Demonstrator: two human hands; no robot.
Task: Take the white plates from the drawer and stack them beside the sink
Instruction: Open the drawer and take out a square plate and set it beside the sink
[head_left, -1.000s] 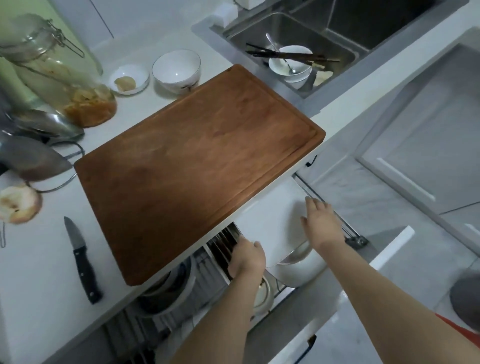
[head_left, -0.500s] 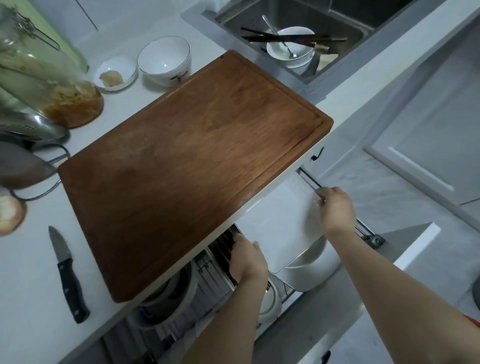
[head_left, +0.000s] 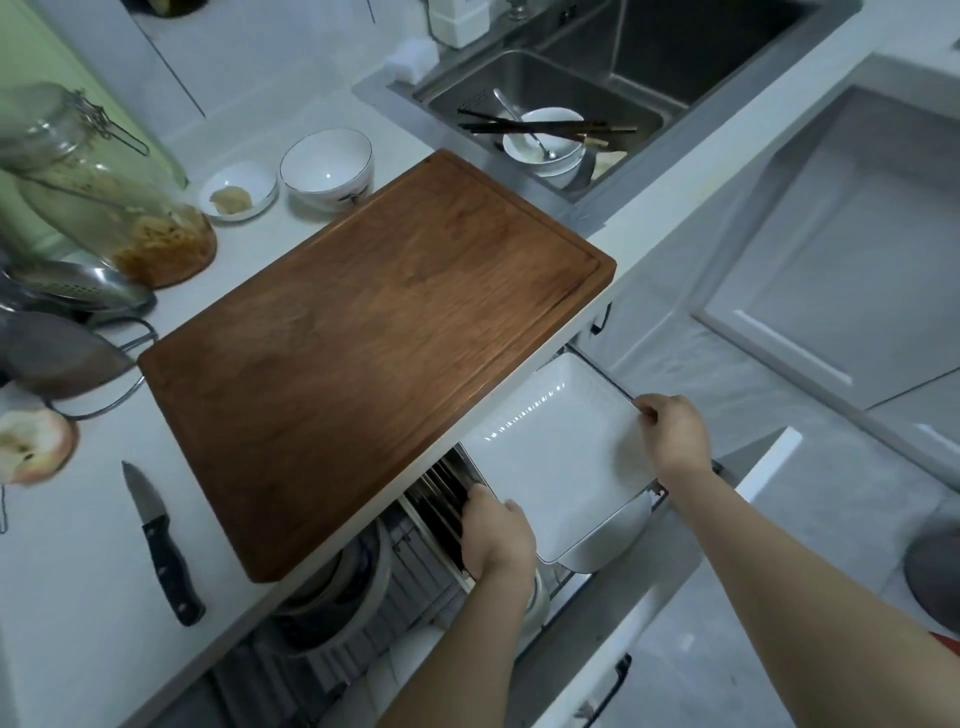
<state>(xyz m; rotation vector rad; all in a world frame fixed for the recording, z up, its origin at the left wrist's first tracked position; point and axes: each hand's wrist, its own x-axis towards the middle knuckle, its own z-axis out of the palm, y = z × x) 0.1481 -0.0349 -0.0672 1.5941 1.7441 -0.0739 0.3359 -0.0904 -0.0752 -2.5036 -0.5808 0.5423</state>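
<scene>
Both hands grip the square white plate by opposite edges, left hand and right hand, levelling it over the drawer.

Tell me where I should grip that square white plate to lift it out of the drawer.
Grip the square white plate by its two opposite raised rims, one hand from each side, as the left hand and right hand do. It is wide and flat, so two-sided support probably keeps it level.
</scene>
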